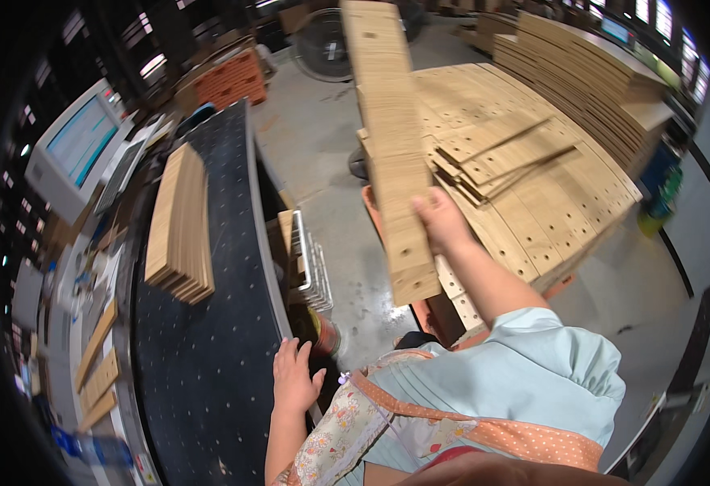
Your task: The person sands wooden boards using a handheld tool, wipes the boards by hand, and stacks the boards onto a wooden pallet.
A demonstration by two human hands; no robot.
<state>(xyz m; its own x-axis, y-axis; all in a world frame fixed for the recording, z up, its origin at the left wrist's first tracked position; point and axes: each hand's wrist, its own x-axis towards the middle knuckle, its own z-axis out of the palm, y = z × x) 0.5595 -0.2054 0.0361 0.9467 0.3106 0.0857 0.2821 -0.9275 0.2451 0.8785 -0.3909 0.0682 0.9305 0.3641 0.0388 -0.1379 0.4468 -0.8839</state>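
The long wooden board (387,146) is gripped at its right edge by the right hand (444,220), with the thumb laid over the face and the other fingers mostly hidden behind it. Because it is held nearer its lower end, leverage could cause the far end to dip or twist if the grip is loosened. The board is carried aslant in front of the left side of the stack of drilled panels (578,190); with a wide swing, the narrow wooden strips (531,172) lying there could be struck and scattered. If it is let slip, the floor (359,279) between stack and table could be hit and a corner chipped. No support is given by the left hand (294,373), which is empty, its fingers loosely spread at the edge of the black table (201,373). There, the leaning pile of boards (178,231) could be toppled by a knock.
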